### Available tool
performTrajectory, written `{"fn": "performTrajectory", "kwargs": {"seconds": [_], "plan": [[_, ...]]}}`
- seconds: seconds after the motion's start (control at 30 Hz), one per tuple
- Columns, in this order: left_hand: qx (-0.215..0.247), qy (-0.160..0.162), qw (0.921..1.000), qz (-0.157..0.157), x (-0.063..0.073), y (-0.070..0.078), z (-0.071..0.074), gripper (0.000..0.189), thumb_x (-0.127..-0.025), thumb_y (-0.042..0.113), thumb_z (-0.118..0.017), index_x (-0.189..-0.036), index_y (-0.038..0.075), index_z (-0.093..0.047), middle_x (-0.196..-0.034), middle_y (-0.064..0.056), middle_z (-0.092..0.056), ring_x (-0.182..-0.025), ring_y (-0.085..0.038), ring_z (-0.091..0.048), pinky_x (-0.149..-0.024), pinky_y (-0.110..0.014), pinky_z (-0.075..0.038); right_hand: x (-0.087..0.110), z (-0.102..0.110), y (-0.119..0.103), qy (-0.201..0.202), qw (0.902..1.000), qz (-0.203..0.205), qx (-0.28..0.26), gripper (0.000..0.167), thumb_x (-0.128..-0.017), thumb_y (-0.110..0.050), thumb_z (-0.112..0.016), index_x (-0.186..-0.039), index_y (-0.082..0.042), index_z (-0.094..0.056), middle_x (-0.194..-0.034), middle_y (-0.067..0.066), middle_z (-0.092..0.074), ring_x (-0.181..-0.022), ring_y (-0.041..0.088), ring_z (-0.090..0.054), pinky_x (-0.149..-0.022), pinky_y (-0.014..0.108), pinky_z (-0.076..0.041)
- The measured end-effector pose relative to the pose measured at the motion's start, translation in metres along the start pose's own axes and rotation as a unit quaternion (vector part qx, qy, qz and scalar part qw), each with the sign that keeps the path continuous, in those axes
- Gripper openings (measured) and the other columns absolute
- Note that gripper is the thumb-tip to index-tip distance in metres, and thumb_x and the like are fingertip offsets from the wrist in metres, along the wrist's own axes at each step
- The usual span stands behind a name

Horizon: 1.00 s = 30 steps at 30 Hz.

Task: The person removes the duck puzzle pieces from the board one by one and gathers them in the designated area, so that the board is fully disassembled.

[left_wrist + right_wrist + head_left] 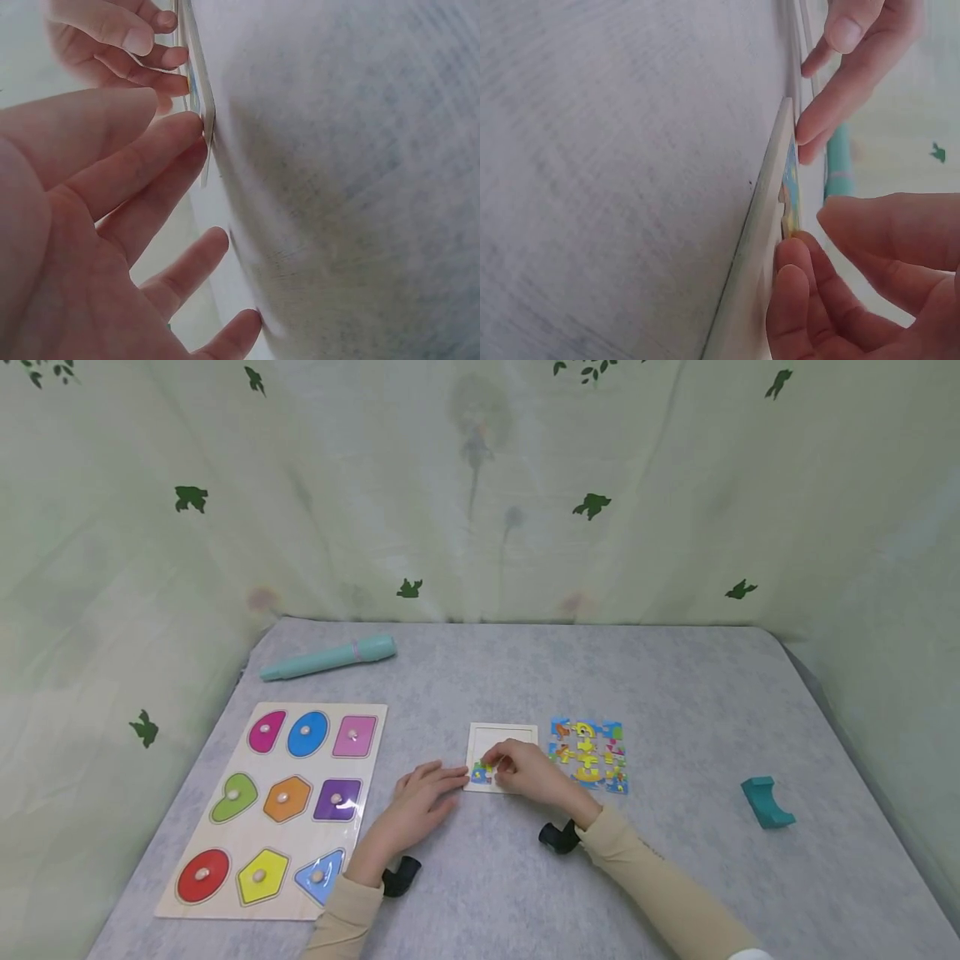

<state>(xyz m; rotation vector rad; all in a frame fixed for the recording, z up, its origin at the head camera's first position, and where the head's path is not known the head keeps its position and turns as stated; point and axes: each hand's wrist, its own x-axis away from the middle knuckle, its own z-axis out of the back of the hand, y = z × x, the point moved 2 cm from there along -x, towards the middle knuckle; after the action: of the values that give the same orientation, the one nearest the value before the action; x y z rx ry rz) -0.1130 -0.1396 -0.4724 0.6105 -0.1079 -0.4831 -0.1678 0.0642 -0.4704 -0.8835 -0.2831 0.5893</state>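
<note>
A small white puzzle frame (504, 732) lies flat mid-table, with colourful jigsaw pieces (477, 775) in its lower left corner. My left hand (422, 806) rests at the frame's left edge; its fingers are extended and fingertips touch the rim. Over the frame, my right hand (528, 772) has bent fingers, and a fingertip touches the yellow part of a jigsaw piece (790, 225). The right thumb stands apart from that fingertip in the right wrist view. To the right lie loosely arranged jigsaw pieces (588, 756), partly behind the right hand.
A wooden shape board (247, 827) with several knobbed coloured shapes lies at the left, its lower right corner near the left sleeve. Behind it is a teal pen-shaped object (330, 660). A teal arch-shaped block (767, 802) sits at the right.
</note>
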Motion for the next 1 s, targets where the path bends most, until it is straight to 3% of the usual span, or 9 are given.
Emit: {"fn": "performTrajectory", "kwargs": {"seconds": [0.37, 0.6, 0.83, 1.0], "plan": [[-0.001, -0.005, 1.0, 0.006, -0.001, 0.0, 0.001, 0.032, -0.094, 0.01, -0.06, -0.125, 0.005, -0.063, -0.136, -0.006, -0.054, -0.131, -0.037, -0.036, -0.1, -0.063, -0.021, -0.005, -0.004, -0.001, 0.046, 0.9989, -0.012, 0.005, 0.021, -0.083, 0.005, -0.064, -0.102, -0.005, -0.066, -0.082, 0.0, -0.053, -0.075, 0.014, -0.049, -0.068, 0.027, -0.043], [-0.015, 0.022, 0.9992, -0.031, 0.0, 0.001, 0.001, 0.029, -0.092, 0.009, -0.06, -0.121, 0.004, -0.065, -0.132, -0.008, -0.057, -0.124, -0.038, -0.04, -0.094, -0.064, -0.025, -0.006, -0.002, 0.005, 0.058, 0.9981, -0.017, -0.011, 0.017, -0.086, 0.003, -0.06, -0.097, -0.009, -0.066, -0.082, -0.002, -0.057, -0.071, 0.012, -0.053, -0.067, 0.028, -0.046], [-0.005, 0.002, 1.0, -0.002, 0.0, 0.002, 0.001, 0.03, -0.093, 0.008, -0.06, -0.122, 0.004, -0.064, -0.134, -0.009, -0.055, -0.124, -0.036, -0.04, -0.097, -0.064, -0.023, 0.01, 0.023, 0.016, 0.091, 0.9935, -0.056, -0.039, 0.016, -0.084, 0.003, -0.063, -0.096, -0.008, -0.065, -0.082, 0.001, -0.059, -0.071, 0.015, -0.052, -0.066, 0.029, -0.045], [-0.006, -0.009, 0.9999, 0.011, -0.001, 0.002, 0.0, 0.03, -0.094, 0.009, -0.059, -0.124, 0.006, -0.063, -0.136, -0.007, -0.054, -0.126, -0.034, -0.039, -0.099, -0.063, -0.021, 0.024, 0.045, 0.028, 0.112, 0.991, -0.07, -0.022, 0.016, -0.083, 0.004, -0.064, -0.096, -0.006, -0.064, -0.081, 0.001, -0.059, -0.072, 0.016, -0.053, -0.064, 0.028, -0.044]]}}
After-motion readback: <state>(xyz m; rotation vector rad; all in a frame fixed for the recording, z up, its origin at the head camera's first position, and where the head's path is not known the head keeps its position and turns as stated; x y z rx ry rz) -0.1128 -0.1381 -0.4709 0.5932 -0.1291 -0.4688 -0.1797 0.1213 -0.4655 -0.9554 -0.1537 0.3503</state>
